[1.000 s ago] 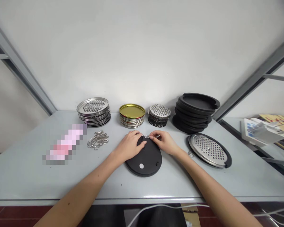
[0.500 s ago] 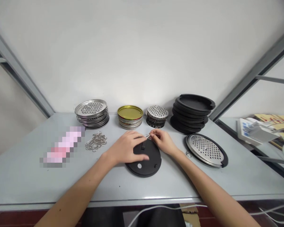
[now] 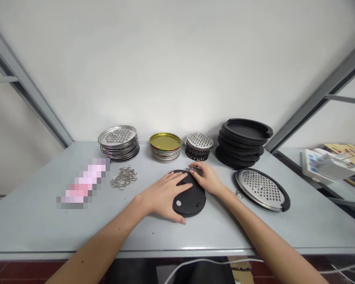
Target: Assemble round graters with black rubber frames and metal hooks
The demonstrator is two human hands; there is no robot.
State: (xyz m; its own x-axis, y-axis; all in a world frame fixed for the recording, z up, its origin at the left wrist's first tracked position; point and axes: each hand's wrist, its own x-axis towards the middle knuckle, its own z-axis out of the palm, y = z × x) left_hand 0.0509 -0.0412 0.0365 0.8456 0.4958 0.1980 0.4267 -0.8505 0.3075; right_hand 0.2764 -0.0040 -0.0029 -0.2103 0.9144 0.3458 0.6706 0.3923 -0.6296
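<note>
A round black plate [image 3: 192, 199] is set flat on the grey table [image 3: 136, 232]. Its near edge is reached by the thumb of the left hand [image 3: 164, 195], which is spread wide, with the other fingers laid across the plate's top. At the plate's far edge, a small metal clip [image 3: 189, 169] is pinched by the fingertips of the right hand [image 3: 206, 177]. Farther back, a gold disc [image 3: 165, 141] is stacked on others near the wall [image 3: 177, 71].

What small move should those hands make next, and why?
Perhaps the right hand should nudge the metal wire clip against the far edge of the black disc: that hand seems to pinch it there, while the left hand lies spread over the disc, apparently steadying it.
</note>
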